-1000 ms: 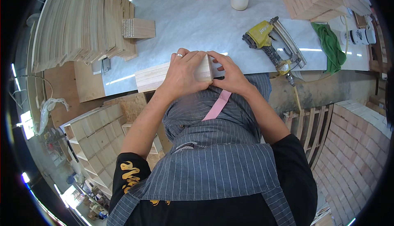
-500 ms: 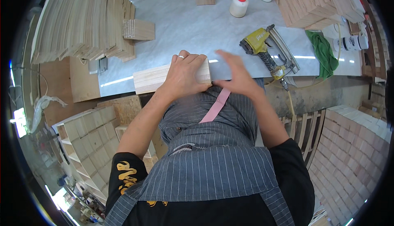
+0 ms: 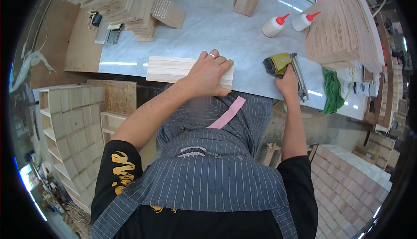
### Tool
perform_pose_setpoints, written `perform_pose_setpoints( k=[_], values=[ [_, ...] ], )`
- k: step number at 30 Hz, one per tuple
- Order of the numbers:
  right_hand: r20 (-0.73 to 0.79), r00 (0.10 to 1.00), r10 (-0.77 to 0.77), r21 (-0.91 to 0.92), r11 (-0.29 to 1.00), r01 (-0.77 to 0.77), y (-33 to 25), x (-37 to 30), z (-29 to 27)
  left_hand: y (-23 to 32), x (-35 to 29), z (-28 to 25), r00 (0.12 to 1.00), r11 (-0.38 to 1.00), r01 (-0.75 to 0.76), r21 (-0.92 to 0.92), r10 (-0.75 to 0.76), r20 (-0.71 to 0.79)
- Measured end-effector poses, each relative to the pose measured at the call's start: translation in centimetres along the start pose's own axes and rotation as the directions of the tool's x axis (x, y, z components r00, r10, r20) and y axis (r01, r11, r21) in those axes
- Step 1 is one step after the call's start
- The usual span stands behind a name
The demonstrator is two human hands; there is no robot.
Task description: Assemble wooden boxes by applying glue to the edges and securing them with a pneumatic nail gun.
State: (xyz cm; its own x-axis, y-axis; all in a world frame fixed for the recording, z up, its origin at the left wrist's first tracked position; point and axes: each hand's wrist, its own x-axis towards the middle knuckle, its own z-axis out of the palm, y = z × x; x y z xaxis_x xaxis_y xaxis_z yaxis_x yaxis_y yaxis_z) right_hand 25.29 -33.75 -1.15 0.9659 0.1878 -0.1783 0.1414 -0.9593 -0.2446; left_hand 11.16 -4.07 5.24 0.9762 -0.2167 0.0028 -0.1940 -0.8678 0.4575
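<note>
My left hand [image 3: 208,73] is closed over the right end of a long pale wooden board [image 3: 167,69], which lies along the near edge of the table. The fingers reach over its top and the thumb is at its near side; a ring shows on one finger. To the right, my right hand [image 3: 288,84] wraps round the handle of a yellow-green and black nail gun [image 3: 280,63]. The gun lies at the table's front edge, its silver magazine [image 3: 300,78] to the right of my hand. My palm hides most of the handle.
Two white glue bottles [image 3: 273,26] with red tips stand behind the nail gun. A green cloth [image 3: 332,91] hangs at the right edge. Thin wooden boards [image 3: 117,4] are stacked at far left, more boards [image 3: 332,30] at right. Wooden boxes [image 3: 78,121] are piled lower left.
My right hand has left the board's right end and moved right, closing on the nail gun's handle. My left hand keeps hold of the board. The view has shifted.
</note>
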Motion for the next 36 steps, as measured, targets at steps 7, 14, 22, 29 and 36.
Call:
perform_pose_setpoints(
  k=[7,14,22,29,36],
  values=[
    [0.026,0.997,-0.071,0.222,0.973,0.064,-6.1,-4.6,-10.8,-0.4,-0.4,0.5,0.999,0.999,-0.044,0.005,0.044,-0.031],
    [0.182,0.918,-0.353,0.405,0.878,0.257,-10.8,-7.5,-15.3,-0.4,-0.1,0.5,0.999,0.999,-0.044,-0.016,0.043,-0.022],
    [0.23,0.863,-0.449,0.349,0.866,0.357,-12.5,-6.6,-14.9,-0.3,-0.2,0.3,1.0,0.999,-0.022,-0.036,0.021,-0.015],
    [0.232,0.867,-0.44,0.348,0.87,0.349,-13.3,-6.1,-14.7,-0.4,-0.2,0.3,1.0,0.999,-0.024,-0.031,0.024,-0.011],
    [0.237,0.861,-0.45,0.336,0.87,0.362,-13.2,-5.8,-14.5,-0.5,-0.1,0.6,0.998,0.998,-0.049,-0.034,0.047,-0.049]
  ],
)
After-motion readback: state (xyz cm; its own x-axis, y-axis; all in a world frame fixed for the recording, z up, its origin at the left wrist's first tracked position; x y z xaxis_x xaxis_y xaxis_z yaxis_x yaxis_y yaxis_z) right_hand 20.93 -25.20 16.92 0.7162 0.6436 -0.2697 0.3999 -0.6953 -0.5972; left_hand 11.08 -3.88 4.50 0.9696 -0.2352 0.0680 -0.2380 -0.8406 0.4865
